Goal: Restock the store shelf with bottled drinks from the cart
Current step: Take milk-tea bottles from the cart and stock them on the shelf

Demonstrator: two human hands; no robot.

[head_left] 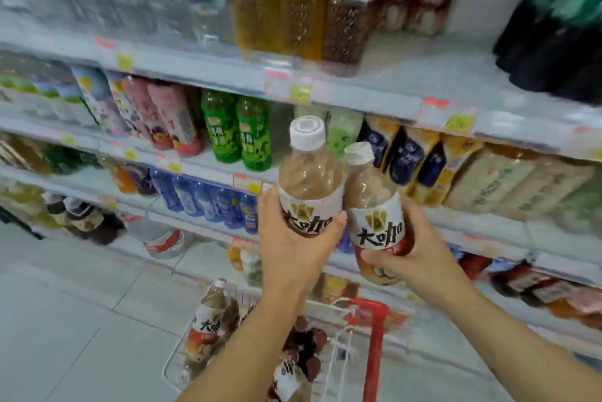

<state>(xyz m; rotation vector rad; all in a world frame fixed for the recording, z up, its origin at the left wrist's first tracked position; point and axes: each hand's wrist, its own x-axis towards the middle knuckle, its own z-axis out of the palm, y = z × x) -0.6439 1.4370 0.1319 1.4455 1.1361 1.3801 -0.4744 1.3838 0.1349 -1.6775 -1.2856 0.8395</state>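
- Left hand is clamped round the label of one bottle, with the thumb lying across the front of the label and the fingers wrapped behind.
- Right hand grips a second bottle lower down, the thumb pressed under the label's front edge and the fingers curled round the right side.
- Both held bottles stand nearly upright and have white caps, pale brown drink and white labels with dark characters.
- They are side by side in the air, in front of the shelf and above the cart.
- Their shoulders seem to touch, though the blur makes that hard to confirm.
- Below the forearms, the cart has a white wire basket and a red handle.
- It carries more of the same drink: one cart bottle stands upright at the left, and a cluster of dark caps sits near the middle.
- Green bottles stand on the shelf tier just behind and to the left of the left-hand bottle.
- Blue bottles fill the tier below, left of the left hand.
- Pale floor tiles run along the foot of the shelf.
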